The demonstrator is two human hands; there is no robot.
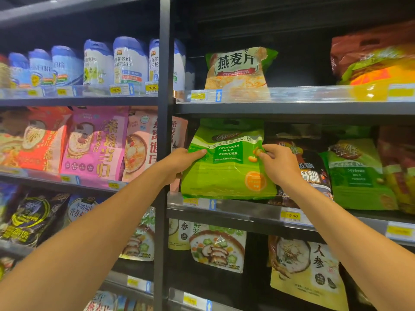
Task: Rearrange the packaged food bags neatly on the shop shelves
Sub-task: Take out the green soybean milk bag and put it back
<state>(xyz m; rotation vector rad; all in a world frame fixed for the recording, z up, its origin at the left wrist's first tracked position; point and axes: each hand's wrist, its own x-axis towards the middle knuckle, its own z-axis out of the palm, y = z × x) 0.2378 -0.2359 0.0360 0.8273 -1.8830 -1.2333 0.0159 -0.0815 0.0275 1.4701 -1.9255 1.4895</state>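
Note:
A green soybean milk powder bag (226,173) stands at the left end of the middle right shelf (247,209), leaning a little forward. My left hand (183,160) grips its left edge, thumb on the front. My right hand (278,163) pinches its upper right edge. A dark bag (314,173) sits right behind my right hand, and a second green soybean bag (357,176) stands further right. Above, an oat flakes bag (238,72) stands alone on the upper shelf.
A black upright post (162,131) divides the left bay from the right. Pink and red bags (94,144) fill the left middle shelf, blue-white pouches (130,61) the shelf above. Mushroom and ginseng bags (217,248) stand below. Yellow price tags (290,215) line the shelf edges.

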